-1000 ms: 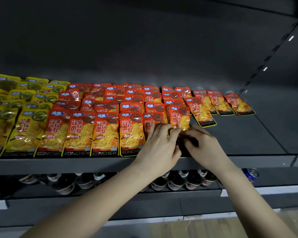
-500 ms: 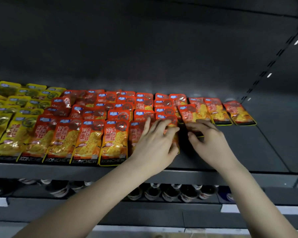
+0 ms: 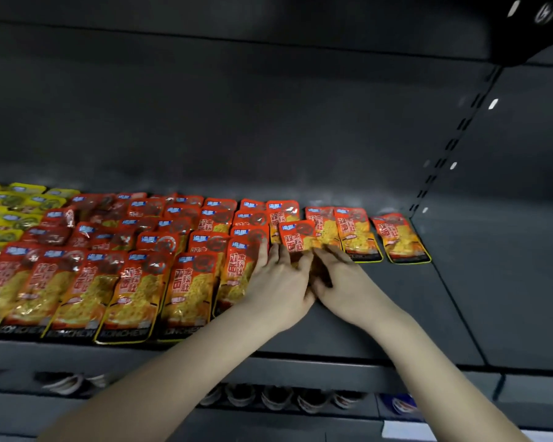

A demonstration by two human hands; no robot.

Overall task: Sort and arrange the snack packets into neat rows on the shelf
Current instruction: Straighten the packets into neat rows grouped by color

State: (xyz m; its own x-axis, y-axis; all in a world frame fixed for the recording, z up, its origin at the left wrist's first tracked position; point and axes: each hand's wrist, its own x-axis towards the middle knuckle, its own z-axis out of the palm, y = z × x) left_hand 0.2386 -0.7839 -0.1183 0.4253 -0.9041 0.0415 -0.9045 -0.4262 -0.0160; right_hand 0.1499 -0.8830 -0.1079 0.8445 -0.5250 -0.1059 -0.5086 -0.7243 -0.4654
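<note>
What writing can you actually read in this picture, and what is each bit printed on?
"KONCHEW": black bottom strip of the front-row red packets.
"双面": large characters on red packet fronts, clearest on the overlapping packet.
Blue logos, smaller characters, yellow packets and bottle labels below: too blurred to read.

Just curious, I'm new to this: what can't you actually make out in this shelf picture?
Head view: left hand and right hand cover the lower half of the red packet; pinching or pressing, unclear.
Bottles: mostly hidden behind the front edge of the shelf.
Yellow packets: cut off at the left edge, print blurred.
</note>
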